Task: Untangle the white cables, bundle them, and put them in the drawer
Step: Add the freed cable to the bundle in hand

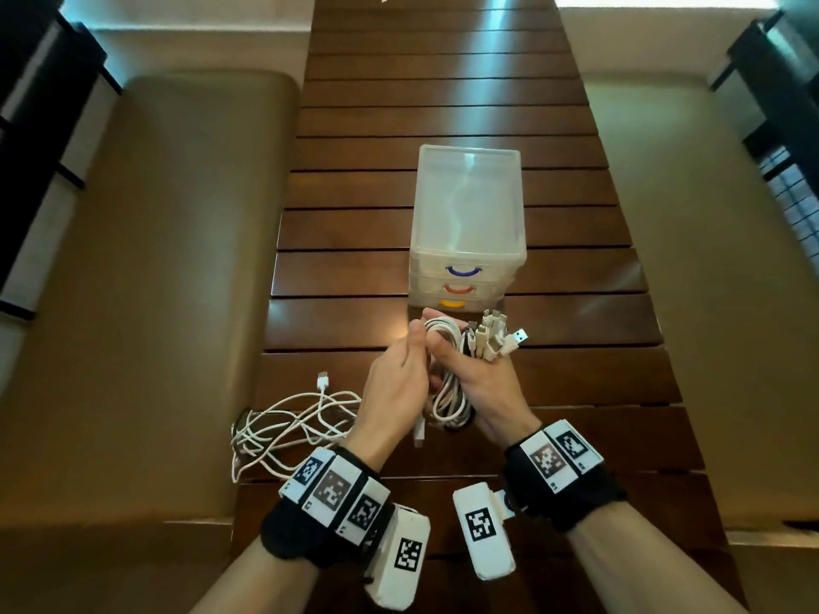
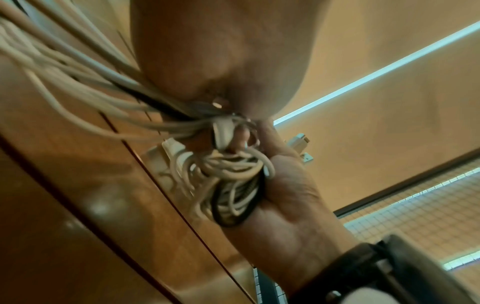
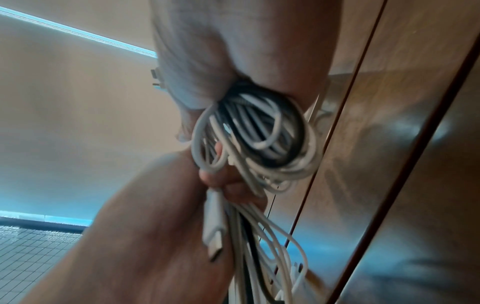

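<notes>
My right hand grips a coiled bundle of white cables just above the table, and several plugs stick out past its fingers. In the right wrist view the bundle has a dark loop running round it. My left hand is pressed against the bundle and pinches strands of cable; a USB plug hangs below its fingers. More white cable lies loose on the table to the left. The translucent drawer unit stands just beyond my hands with all drawers closed.
The drawers have blue, red and yellow handles. The narrow slatted wooden table runs away from me, with tan padded benches along both sides. Dark window frames stand at the far left and right.
</notes>
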Available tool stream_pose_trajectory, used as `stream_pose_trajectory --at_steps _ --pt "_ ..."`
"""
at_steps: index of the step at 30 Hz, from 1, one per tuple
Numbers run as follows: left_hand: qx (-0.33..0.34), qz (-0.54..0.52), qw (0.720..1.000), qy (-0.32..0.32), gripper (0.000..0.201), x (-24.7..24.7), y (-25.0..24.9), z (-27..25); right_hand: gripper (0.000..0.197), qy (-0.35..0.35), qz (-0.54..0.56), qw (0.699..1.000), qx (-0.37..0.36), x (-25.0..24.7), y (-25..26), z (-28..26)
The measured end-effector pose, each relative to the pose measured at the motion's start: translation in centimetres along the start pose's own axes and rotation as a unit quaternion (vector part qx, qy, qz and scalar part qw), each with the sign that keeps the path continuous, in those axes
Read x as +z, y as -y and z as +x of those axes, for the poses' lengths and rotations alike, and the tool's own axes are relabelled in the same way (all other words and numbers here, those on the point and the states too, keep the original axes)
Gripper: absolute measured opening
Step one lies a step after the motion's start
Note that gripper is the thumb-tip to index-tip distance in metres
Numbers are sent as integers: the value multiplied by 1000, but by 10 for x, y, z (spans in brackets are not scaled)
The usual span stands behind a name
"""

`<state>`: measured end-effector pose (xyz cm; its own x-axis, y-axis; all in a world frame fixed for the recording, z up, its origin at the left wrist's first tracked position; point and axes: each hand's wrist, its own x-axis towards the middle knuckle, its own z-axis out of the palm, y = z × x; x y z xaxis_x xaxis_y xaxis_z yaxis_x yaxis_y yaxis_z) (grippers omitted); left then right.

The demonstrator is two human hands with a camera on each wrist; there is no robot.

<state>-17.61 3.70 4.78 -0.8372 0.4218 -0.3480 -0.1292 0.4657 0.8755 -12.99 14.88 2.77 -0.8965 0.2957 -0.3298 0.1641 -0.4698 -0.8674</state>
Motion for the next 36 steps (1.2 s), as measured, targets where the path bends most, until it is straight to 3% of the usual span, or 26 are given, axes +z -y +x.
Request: stream_pose_trajectory --at_steps 3,8,11,13,16,19,22,25,27,29,31,34,36 --pt "-10 59 997 57 57 -3 4 12 48 6 -4 1000 8 -6 3 8" --pt "-25 59 992 112 42 -2 7 18 51 55 -39 996 55 -18 5 6" --pt "-10 23 996 84 40 5 3 14 41 31 -54 997 40 -17 5 4" --pt "-22 -39 997 69 60 10 5 15 29 3 -62 998 25 -15 3 3" --pt "-119 -162 978 48 88 9 10 16 20 -16 -56 997 41 -13 -1 0" --pt "-142 -201 968 50 83 5 17 18 32 10 -21 998 56 -9 -3 -1" --pt "-151 -195 966 85 56 6 16 13 39 23 16 997 71 -5 1 2" --pt "-173 -242 949 109 68 1 13 7 30 47 41 995 74 -7 2 5" --pt "-148 -216 955 136 83 -8 17 6 22 34 78 993 85 -10 1 6" --pt "-92 -73 975 190 108 -12 21 7 18 17 66 995 75 -10 2 4" --pt "-61 35 974 216 117 -14 27 9 20 20 44 997 63 -7 2 2" --pt "-46 84 971 218 85 -15 22 11 25 21 35 998 55 -3 4 0" --pt "-38 109 967 226 79 -15 21 14 28 21 43 997 62 -2 6 -2"
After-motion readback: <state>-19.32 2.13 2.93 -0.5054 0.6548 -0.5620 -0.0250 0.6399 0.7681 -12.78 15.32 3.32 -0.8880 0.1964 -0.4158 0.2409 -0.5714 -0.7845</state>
